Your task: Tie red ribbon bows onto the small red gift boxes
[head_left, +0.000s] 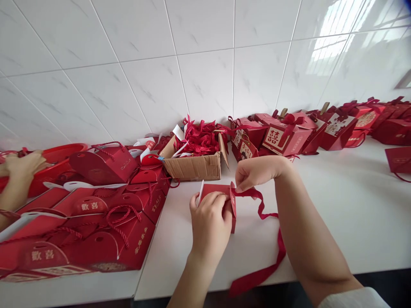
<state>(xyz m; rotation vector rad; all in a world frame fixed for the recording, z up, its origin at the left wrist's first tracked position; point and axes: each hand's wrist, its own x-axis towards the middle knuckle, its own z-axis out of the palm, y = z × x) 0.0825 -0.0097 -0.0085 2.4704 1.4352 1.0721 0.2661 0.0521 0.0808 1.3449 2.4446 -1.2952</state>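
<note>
On the white tabletop point(346, 205), near the middle, a small red box point(212, 188) stands under the person's left grip point(212, 214), whose fingers are bent over its top and hold it. The right grip point(255, 172), just beyond it to the right, pinches a dark red ribbon point(281, 248) close against the box's rounded side flap; whether the ribbon passes through that flap cannot be told. From there the ribbon runs right in a wavy line, meets the right forearm, and curves back to the near edge. Farther off, a cardboard carton point(192, 168) holds a heap of red ribbon bows point(205, 139). To its right, decorated gift boxes point(279, 139) line the tiled wall point(208, 25), and another red box point(398, 159) sits at the right edge of view. To the left, red cartons with cord handles point(105, 239) lie packed together; beyond them, a co-worker's hands point(27, 164) are at a red basin point(62, 149).
</note>
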